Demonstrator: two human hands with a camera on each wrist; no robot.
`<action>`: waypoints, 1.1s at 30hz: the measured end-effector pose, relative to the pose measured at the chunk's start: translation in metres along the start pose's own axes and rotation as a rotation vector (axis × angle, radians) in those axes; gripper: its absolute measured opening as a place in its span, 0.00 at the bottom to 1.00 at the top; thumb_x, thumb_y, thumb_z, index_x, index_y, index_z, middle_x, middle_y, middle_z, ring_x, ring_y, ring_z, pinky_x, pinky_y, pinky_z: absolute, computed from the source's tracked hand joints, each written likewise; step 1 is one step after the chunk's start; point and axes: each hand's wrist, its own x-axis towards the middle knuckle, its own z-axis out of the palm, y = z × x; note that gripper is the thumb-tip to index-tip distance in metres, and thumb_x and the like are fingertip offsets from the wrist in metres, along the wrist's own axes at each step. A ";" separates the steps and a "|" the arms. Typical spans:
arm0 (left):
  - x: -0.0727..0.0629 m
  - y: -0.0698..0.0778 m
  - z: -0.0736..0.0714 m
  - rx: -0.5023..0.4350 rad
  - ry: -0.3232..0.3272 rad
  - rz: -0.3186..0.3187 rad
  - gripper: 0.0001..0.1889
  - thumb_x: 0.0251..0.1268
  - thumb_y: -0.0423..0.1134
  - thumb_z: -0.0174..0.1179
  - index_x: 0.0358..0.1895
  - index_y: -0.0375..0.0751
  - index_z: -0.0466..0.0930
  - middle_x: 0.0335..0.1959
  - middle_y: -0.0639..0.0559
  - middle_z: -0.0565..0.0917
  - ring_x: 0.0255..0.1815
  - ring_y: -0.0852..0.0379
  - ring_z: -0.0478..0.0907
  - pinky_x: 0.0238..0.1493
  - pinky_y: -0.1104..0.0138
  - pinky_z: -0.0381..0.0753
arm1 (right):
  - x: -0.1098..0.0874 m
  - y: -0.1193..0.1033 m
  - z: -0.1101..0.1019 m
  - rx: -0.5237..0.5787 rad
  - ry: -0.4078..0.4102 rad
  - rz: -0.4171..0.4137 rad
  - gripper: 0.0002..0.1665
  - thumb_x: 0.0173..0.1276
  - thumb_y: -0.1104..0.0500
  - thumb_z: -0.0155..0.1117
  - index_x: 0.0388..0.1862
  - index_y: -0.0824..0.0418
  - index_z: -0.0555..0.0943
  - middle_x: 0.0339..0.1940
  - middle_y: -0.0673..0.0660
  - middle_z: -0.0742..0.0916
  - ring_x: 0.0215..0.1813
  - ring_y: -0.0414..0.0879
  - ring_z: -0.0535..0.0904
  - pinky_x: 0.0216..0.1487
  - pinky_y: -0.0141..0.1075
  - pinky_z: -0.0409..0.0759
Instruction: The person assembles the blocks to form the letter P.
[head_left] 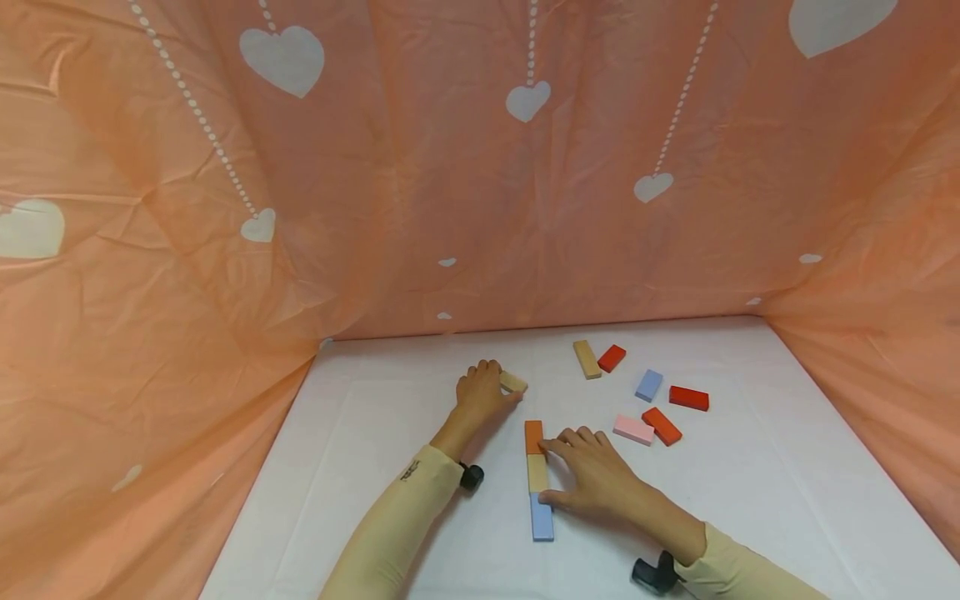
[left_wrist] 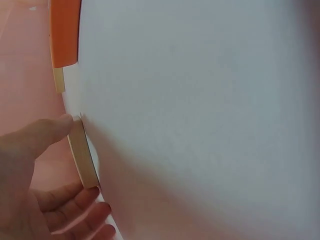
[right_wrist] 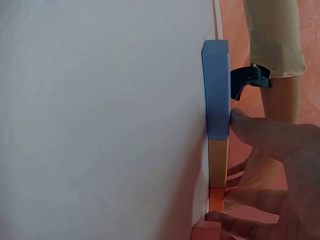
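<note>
My left hand [head_left: 478, 392] holds a plain wooden block [head_left: 513, 382] lying at the far middle of the table, thumb at one end and fingers at the other in the left wrist view. Closer in, an orange block [head_left: 533, 437], a second wooden block [head_left: 537, 473] and a blue block [head_left: 542, 518] lie end to end in a straight row. Along the row's right side rests my right hand [head_left: 596, 475], its thumb touching the blue block and a fingertip at the orange one.
Farther right on the white table [head_left: 765, 500] lie loose blocks: a wooden one [head_left: 587, 359], several red ones [head_left: 688, 398], a light blue one [head_left: 648, 385] and a pink one [head_left: 633, 430]. An orange curtain with hearts [head_left: 480, 183] surrounds the table's back and sides.
</note>
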 end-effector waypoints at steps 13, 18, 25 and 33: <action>0.003 -0.014 -0.003 -0.066 -0.089 0.196 0.29 0.68 0.52 0.73 0.65 0.39 0.82 0.56 0.45 0.84 0.53 0.48 0.81 0.57 0.53 0.82 | -0.001 -0.001 0.000 0.001 -0.002 0.008 0.47 0.60 0.35 0.82 0.72 0.57 0.81 0.62 0.58 0.84 0.62 0.57 0.77 0.66 0.58 0.74; 0.003 -0.017 -0.006 -0.112 -0.201 0.289 0.28 0.70 0.51 0.73 0.68 0.42 0.81 0.63 0.46 0.82 0.63 0.47 0.78 0.67 0.52 0.78 | -0.001 -0.001 -0.001 0.001 -0.002 0.005 0.48 0.60 0.35 0.82 0.72 0.58 0.81 0.62 0.58 0.85 0.62 0.58 0.77 0.66 0.59 0.74; 0.004 -0.019 -0.009 -0.145 -0.276 0.373 0.29 0.69 0.50 0.75 0.69 0.42 0.81 0.64 0.47 0.82 0.67 0.47 0.76 0.73 0.54 0.74 | 0.000 0.000 0.001 -0.003 -0.004 0.004 0.48 0.60 0.34 0.81 0.72 0.58 0.81 0.63 0.59 0.84 0.63 0.58 0.77 0.66 0.59 0.73; 0.005 -0.021 -0.010 -0.152 -0.319 0.408 0.29 0.70 0.48 0.74 0.70 0.44 0.81 0.65 0.49 0.81 0.69 0.48 0.75 0.75 0.53 0.72 | 0.000 0.000 0.000 -0.001 -0.006 0.002 0.48 0.61 0.34 0.81 0.73 0.58 0.81 0.63 0.59 0.84 0.63 0.58 0.77 0.66 0.60 0.73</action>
